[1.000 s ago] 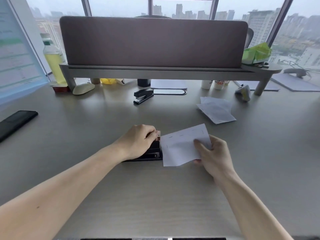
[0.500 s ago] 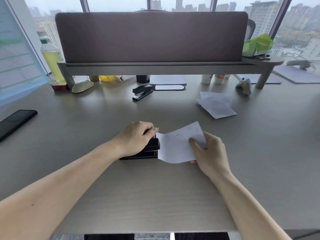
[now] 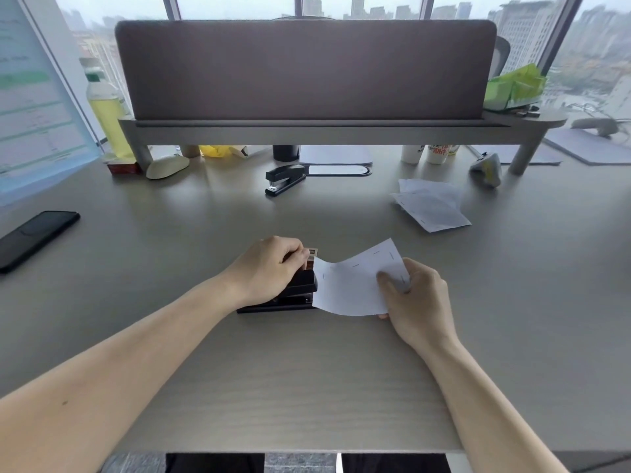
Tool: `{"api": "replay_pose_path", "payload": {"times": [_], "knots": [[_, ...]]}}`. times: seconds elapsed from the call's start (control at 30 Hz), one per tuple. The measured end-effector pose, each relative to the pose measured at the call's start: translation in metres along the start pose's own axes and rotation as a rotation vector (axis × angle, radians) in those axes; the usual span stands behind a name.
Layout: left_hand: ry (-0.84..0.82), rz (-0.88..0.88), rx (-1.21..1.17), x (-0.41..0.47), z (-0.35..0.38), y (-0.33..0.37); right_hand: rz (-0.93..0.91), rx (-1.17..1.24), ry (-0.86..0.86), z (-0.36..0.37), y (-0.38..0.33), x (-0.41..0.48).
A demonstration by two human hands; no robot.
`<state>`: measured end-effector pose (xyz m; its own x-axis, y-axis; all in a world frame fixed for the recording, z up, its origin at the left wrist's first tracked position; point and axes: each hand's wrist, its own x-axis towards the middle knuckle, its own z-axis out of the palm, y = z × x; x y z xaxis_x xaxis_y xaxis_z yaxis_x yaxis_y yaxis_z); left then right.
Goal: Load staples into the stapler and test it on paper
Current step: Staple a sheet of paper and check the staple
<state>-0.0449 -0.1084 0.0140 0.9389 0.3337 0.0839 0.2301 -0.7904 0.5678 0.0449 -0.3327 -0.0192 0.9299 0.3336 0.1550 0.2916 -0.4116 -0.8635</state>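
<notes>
A black stapler [image 3: 293,293] lies on the grey desk [image 3: 307,387] at the middle, its mouth facing right. My left hand [image 3: 266,271] presses down on its top. A white sheet of paper [image 3: 351,285] with several staples in it has its left edge at the stapler's mouth. My right hand [image 3: 413,302] pinches the sheet's right side. A small brown staple box [image 3: 311,257] stands just behind the stapler, partly hidden by my left hand.
A second black stapler [image 3: 285,178] sits farther back by a monitor riser [image 3: 341,126]. Stapled paper sheets [image 3: 430,208] lie at back right. A black phone [image 3: 34,238] rests at the left. A bottle [image 3: 106,110] and cups [image 3: 437,153] stand at the back.
The sheet's left edge has risen and bowed at the stapler's mouth, and a new staple shows near that edge. My left hand stays pressed on the stapler.
</notes>
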Motion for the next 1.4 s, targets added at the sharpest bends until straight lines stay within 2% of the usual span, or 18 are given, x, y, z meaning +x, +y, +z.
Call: {"api": "replay_pose_path", "payload": {"times": [0.27, 0.47, 0.67, 0.73, 0.83, 0.9, 1.07, 1.3, 1.4], "knots": [[0.003, -0.017, -0.034, -0.002, 0.002, 0.002, -0.012, -0.063, -0.008, 0.003, 0.007, 0.003], [-0.03, 0.018, 0.013, -0.004, 0.006, 0.012, -0.01, -0.018, -0.021, 0.0, 0.002, -0.001], [0.09, 0.013, -0.007, 0.005, -0.008, 0.016, -0.009, 0.008, 0.007, -0.002, 0.003, -0.003], [0.002, 0.044, 0.091, 0.015, -0.017, 0.008, -0.01, 0.012, 0.002, -0.002, 0.003, -0.004], [-0.221, -0.004, 0.182, 0.028, -0.029, -0.009, -0.008, 0.028, -0.002, -0.002, 0.003, -0.003], [-0.248, -0.006, 0.19, 0.034, -0.027, -0.013, -0.008, 0.041, -0.007, -0.002, 0.002, -0.004], [-0.053, 0.05, 0.26, 0.042, -0.013, -0.012, -0.018, 0.081, -0.005, -0.003, -0.002, -0.007], [-0.041, 0.008, 0.249, 0.045, -0.012, -0.018, -0.015, 0.087, 0.0, -0.001, 0.001, -0.003], [0.084, 0.049, 0.18, 0.032, -0.016, -0.006, -0.014, 0.081, -0.003, -0.001, 0.001, -0.003]]}}
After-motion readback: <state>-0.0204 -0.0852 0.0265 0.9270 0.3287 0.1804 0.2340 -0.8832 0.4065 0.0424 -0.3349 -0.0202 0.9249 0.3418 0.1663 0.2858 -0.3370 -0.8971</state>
